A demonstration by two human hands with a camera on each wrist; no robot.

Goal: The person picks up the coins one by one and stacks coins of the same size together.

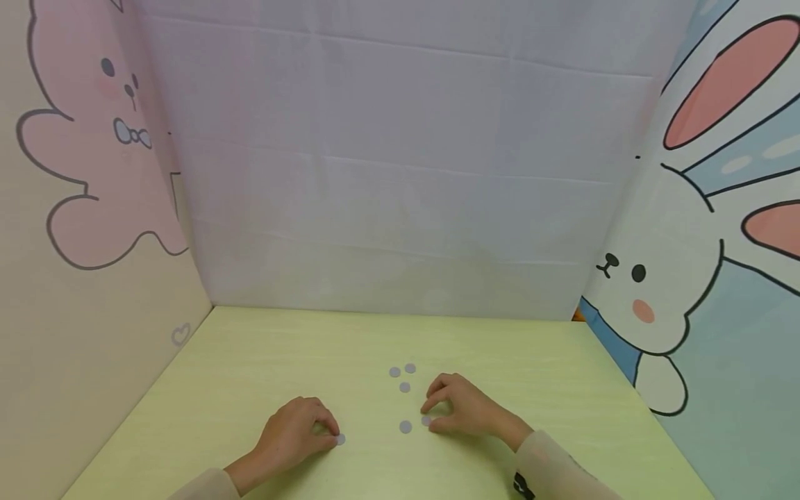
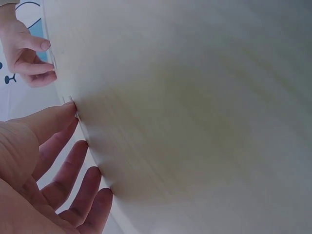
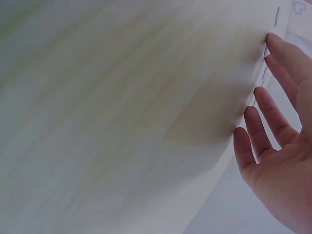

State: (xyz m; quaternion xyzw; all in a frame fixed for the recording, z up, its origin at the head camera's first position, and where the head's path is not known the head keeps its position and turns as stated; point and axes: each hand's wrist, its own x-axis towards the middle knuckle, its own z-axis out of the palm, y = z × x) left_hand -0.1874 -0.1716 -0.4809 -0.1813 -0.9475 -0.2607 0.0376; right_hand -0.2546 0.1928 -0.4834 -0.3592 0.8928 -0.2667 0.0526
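Grey discs (image 1: 405,387) lie mid-table (image 1: 262,361) between both hands — edges well apart.

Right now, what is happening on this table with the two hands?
A person works with small grey discs on a pale green table. The left hand has its fingertips on one disc near the front edge. The right hand touches another disc, with a loose disc just beside it. Three more discs lie in a small cluster farther back, untouched.
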